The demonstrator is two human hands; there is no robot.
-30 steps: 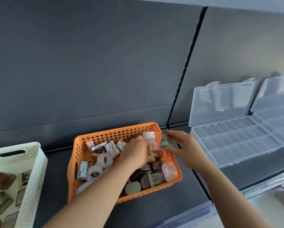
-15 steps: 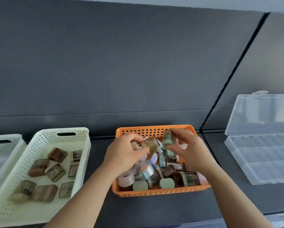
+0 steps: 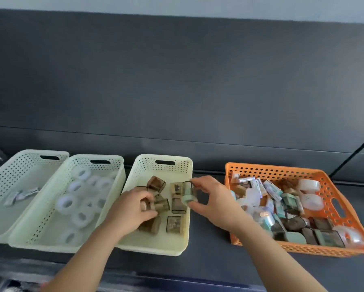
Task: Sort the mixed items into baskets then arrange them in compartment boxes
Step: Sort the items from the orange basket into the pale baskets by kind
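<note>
The right fingers pinch a sharpener, apparently over the basket.

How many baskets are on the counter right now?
4: the far-left cream basket, middle cream basket and third cream basket stand side by side; the orange basket sits to their right. None hidden.

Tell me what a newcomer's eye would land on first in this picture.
The bright orange basket on the right, heaped with mixed small items, stands out first. Next, both hands meet over the cream basket beside it, which holds brown cases: the right hand pinches a green-capped case, and the left hand reaches among those lying there. Further left, another cream basket holds white tape rolls.
</note>
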